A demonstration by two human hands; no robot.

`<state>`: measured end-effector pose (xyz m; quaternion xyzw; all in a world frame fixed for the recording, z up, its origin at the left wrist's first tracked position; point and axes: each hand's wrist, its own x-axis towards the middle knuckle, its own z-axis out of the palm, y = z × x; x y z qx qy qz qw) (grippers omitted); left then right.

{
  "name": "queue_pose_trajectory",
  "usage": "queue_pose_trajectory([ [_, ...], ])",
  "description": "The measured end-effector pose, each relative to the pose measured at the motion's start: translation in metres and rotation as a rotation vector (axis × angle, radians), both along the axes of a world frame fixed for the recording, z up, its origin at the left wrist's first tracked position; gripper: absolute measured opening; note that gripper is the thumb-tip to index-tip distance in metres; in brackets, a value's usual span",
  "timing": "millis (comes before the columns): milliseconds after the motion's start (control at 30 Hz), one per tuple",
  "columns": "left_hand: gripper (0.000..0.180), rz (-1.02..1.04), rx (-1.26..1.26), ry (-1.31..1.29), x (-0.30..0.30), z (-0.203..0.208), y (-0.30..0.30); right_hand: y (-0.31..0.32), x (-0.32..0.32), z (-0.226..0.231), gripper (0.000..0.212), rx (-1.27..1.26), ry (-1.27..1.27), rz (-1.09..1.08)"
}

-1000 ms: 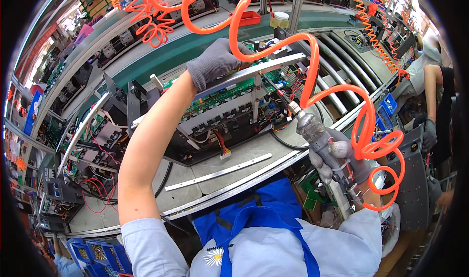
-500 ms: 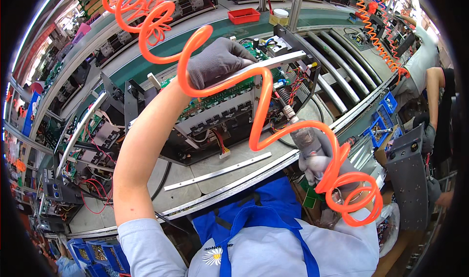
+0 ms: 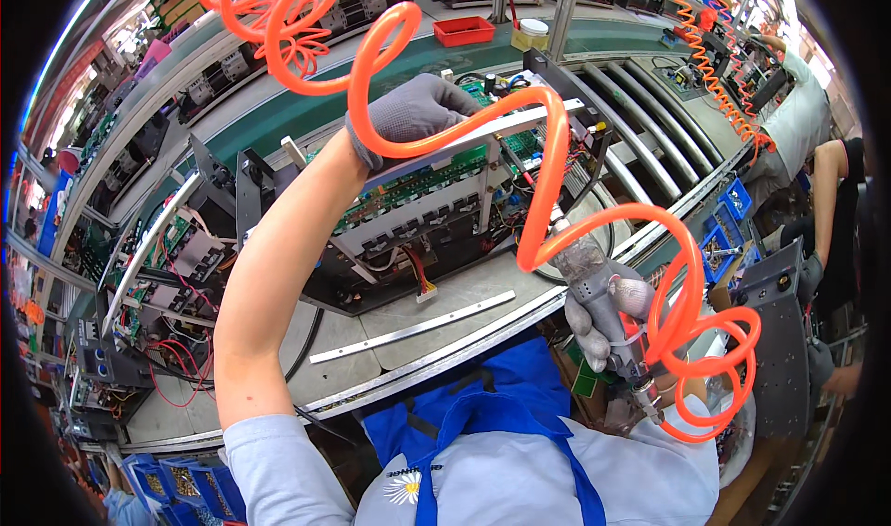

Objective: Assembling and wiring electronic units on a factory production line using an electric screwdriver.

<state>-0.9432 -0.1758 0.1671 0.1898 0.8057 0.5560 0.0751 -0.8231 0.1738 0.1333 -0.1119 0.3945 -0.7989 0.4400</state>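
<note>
And here's the right hand wrapped firmly around a grey power driver, nose angled up and away toward the right end of the open electronics unit. Up on top, the left hand rests over the pale metal bar spanning that unit, fingers bent and drawn together; whether they truly pinch the bar, I can't tell, with the orange coiled hose looping right across the view.

The unit sits on the table, a wired white connector dangling from its near side — and just in front lies a second, loose bar (flat, apart from both hands). Off to the right, a co-worker's gloved hand is beside a dark panel.

The step in hand looks like fastening work around the top bar: one hand steadying, the other bringing the tool to bear. The next move seems to call for a straight driver, a still bar and a hose clear of the wiring — the exact contact point, though, is hidden.
</note>
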Motion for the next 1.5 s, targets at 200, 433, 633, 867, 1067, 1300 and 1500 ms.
queue_pose_trajectory([
  [200, 0.046, 0.023, -0.188, 0.025, -0.004, -0.001, 0.003, 0.001, -0.004, 0.004, 0.06, 0.131, 0.101, -0.004],
  [433, 0.025, -0.116, -0.196, 0.111, -0.014, 0.004, 0.0, 0.001, -0.007, -0.002, 0.069, 0.074, 0.068, 0.018],
  [633, 0.024, -0.067, -0.33, 0.163, -0.014, 0.002, 0.005, 0.003, -0.005, 0.0, 0.068, 0.041, 0.033, 0.022],
  [867, 0.025, -0.143, -0.233, 0.281, -0.018, -0.006, 0.002, 0.001, -0.004, 0.001, 0.066, 0.032, 0.02, 0.022],
  [1067, 0.028, -0.074, -0.236, 0.153, -0.007, 0.003, 0.009, 0.005, -0.007, -0.01, 0.067, 0.021, -0.014, 0.035],
  [1300, 0.028, -0.055, -0.237, 0.147, -0.008, 0.0, 0.002, 0.0, -0.006, -0.008, 0.068, -0.017, 0.003, 0.055],
  [1500, 0.036, -0.008, -0.21, 0.053, -0.002, 0.008, 0.008, 0.002, -0.006, -0.008, 0.07, -0.007, -0.006, 0.037],
])
